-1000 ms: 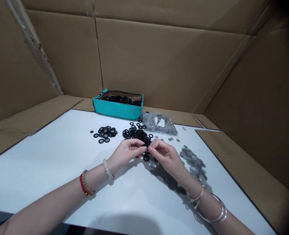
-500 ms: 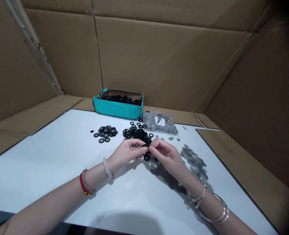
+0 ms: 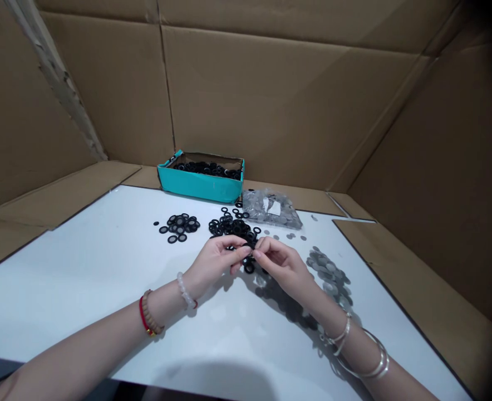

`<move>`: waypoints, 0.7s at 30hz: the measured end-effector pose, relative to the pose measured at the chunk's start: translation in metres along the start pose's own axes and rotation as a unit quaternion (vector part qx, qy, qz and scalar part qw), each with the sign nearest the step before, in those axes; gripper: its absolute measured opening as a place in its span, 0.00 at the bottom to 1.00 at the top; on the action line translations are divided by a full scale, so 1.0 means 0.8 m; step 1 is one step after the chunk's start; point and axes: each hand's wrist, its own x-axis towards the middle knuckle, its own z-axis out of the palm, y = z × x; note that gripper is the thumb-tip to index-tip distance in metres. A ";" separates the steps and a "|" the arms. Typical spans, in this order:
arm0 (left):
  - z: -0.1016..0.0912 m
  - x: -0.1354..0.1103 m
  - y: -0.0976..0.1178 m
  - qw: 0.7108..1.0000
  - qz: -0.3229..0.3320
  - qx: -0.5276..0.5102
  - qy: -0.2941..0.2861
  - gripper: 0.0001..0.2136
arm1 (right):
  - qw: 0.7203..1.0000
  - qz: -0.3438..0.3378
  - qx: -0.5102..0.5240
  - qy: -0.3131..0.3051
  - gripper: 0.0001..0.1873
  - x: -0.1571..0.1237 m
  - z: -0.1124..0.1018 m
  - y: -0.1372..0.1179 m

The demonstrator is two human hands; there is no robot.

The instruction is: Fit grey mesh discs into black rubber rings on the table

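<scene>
The left hand [image 3: 215,264] and right hand [image 3: 281,264] curl nearly closed above the white worktop [image 3: 104,289], their fingertips apparently pinching a black rubber ring [image 3: 249,243] at the near edge of a loose heap of rings [image 3: 231,227]. Holding so small a ring right at the fingertips gives fine control. Beyond sit a teal box [image 3: 200,190] of rings and a clear plastic bag [image 3: 271,209] of grey mesh discs.

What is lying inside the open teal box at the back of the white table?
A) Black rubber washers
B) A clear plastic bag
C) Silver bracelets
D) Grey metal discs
A. Black rubber washers lie heaped inside the open teal box, visible over its rim.
</scene>
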 end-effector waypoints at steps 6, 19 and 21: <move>-0.001 -0.001 0.000 1.000 0.005 -0.023 0.004 0.13 | 0.999 0.032 0.016 0.003 0.14 0.000 -0.001 -0.002; 0.002 -0.002 -0.013 0.996 0.003 -0.093 -0.008 0.12 | 0.999 0.028 -0.026 0.039 0.09 0.001 0.013 0.013; 0.000 -0.001 -0.012 0.999 0.009 -0.053 0.003 0.10 | 0.998 0.018 -0.043 0.039 0.07 0.002 0.010 0.011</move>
